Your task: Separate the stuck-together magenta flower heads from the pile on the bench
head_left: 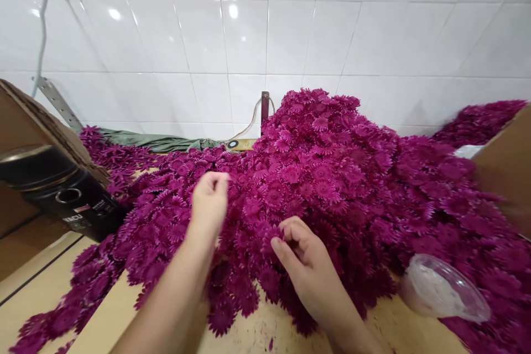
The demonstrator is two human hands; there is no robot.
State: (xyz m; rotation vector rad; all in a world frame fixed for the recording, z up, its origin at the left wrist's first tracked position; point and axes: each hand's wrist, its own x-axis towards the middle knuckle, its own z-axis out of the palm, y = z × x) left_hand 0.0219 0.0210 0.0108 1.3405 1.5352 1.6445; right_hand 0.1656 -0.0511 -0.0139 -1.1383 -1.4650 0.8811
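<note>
A big heap of magenta artificial flower heads (327,171) lies in front of me, with toothed petals. My left hand (209,202) is above the left-middle of the heap, its thumb and fingers pressed together. What it pinches, if anything, is too blurred to make out. Lower and to the right, my right hand (305,263) is closed, with thumb and forefinger pinching the edge of a magenta flower (270,237). The other fingers curl inward. Loose flowers hang near the table's front edge between my forearms.
At left a black bottle (70,193) leans by a cardboard box (41,127). A clear plastic tub (443,290) with whitish contents sits tilted at lower right. Another cardboard panel (508,171) stands at right. Green cloth (157,141) runs along the tiled wall (290,33). The table (108,315) is pale.
</note>
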